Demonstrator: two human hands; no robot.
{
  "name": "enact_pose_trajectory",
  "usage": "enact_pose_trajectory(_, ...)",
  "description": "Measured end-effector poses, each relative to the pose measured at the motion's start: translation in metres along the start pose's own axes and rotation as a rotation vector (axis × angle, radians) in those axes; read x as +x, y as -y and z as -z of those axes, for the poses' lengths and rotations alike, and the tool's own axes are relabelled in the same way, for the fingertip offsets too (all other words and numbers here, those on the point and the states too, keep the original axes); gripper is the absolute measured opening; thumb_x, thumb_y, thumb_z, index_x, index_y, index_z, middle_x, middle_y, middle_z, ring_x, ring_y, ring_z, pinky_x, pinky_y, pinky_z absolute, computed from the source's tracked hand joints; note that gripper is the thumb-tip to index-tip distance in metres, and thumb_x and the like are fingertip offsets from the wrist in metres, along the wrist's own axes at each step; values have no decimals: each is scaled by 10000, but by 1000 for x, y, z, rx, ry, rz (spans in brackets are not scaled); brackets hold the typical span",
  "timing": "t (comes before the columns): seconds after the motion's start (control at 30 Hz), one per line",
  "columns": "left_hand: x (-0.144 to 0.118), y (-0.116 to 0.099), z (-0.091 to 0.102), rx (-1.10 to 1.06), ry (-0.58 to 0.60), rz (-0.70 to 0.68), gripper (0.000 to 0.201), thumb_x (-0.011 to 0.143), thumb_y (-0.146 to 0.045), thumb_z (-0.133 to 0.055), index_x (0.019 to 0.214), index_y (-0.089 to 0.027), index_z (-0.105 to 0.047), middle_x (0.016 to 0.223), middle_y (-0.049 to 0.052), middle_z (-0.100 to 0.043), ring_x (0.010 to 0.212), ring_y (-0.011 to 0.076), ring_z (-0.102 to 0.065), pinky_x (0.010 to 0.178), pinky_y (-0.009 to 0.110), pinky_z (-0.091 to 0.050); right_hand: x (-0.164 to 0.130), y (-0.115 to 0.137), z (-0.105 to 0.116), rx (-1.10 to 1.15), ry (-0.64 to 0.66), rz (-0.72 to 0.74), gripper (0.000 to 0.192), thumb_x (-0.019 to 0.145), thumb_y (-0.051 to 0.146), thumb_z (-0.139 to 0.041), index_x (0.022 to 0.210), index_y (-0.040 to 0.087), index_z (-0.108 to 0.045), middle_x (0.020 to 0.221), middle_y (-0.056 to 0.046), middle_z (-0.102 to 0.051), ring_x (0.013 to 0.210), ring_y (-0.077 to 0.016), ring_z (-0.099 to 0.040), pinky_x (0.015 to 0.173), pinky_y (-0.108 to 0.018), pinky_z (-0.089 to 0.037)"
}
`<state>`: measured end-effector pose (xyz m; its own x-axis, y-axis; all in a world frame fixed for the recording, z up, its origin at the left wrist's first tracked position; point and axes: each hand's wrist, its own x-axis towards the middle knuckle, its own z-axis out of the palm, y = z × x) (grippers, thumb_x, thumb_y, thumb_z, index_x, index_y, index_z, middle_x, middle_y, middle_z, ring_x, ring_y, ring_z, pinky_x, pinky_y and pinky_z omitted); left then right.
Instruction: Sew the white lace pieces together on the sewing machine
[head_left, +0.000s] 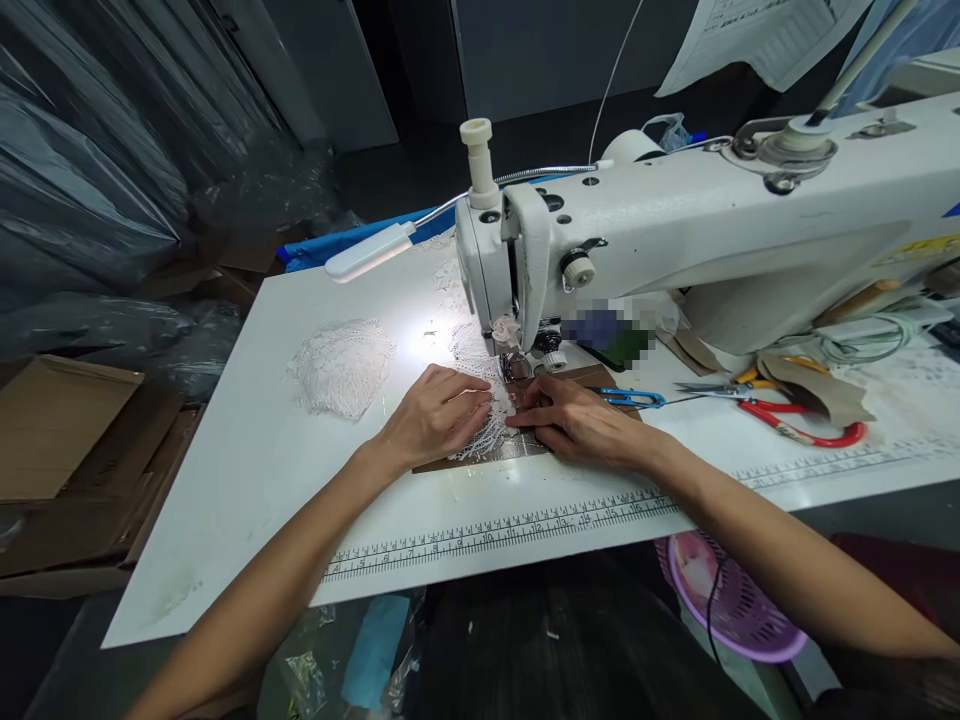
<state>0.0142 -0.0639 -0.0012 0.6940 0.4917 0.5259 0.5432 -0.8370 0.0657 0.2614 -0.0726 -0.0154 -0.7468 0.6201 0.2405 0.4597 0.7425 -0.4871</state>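
Note:
My left hand (435,410) lies flat on a piece of white lace (480,440) in front of the presser foot (516,368) of a white sewing machine (675,240). My right hand (574,420) presses the lace's right edge with its fingertips just before the needle. Both hands hold the lace down on the metal plate. A pile of white lace pieces (341,368) lies to the left on the white table (247,470).
Blue thread snips (634,398) and red-handled scissors (802,425) lie right of my right hand. A lamp (371,252) lights the needle area. A ruler strip (510,528) runs along the table's front edge. Cardboard boxes (67,440) stand left; a pink basket (731,600) sits below.

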Motion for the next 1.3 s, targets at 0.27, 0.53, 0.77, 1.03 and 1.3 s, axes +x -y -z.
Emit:
enact_pose_trajectory(0.27, 6, 4, -7, -60, 172, -18, 172, 944, -256, -512, 1032, -170, -632, 1106, 70, -678, 949, 177, -637, 803, 366, -482, 0, -1, -2, -2, -32, -5, 346, 870, 149, -476, 1116, 253, -696, 1076, -86, -568, 1005, -196, -530, 915, -377, -476)
enact_pose_trajectory(0.53, 7, 0, 0, 121, 377, -14, 356, 960, -410, -467, 1202, -167, -564, 1249, 98, -609, 952, 224, -567, 751, 356, -383, 1, 0, -1, 22, -31, -9, 366, 861, 123, -483, 1129, 254, -696, 1049, -91, -569, 985, -206, -534, 891, -388, -472)
enact_pose_trajectory(0.77, 10, -13, -3, 202, 362, 67, 293, 976, -317, -428, 1157, -155, -591, 1267, 106, -595, 964, 237, -563, 798, 390, -357, 0, -2, -5, 31, -65, -23, 348, 859, 135, -494, 1122, 240, -697, 1074, -94, -561, 992, -206, -526, 894, -392, -470)
enact_pose_trajectory(1.03, -1, -19, -13, 131, 277, 141, 335, 954, -302, -464, 1220, -117, -551, 1319, 142, -558, 991, 263, -542, 765, 387, -404, 1, -3, -4, 46, -45, -51, 353, 860, 135, -503, 1127, 261, -696, 1049, -86, -562, 961, -195, -536, 870, -383, -479)
enact_pose_trajectory(1.3, 9, 5, -13, 128, 301, 60, 333, 946, -284, -449, 1195, -110, -586, 1311, 137, -568, 962, 267, -556, 747, 404, -410, 6, -5, -9, 30, -78, -161, 339, 879, 168, -508, 1137, 289, -692, 1061, -84, -525, 913, -180, -562, 855, -395, -502)
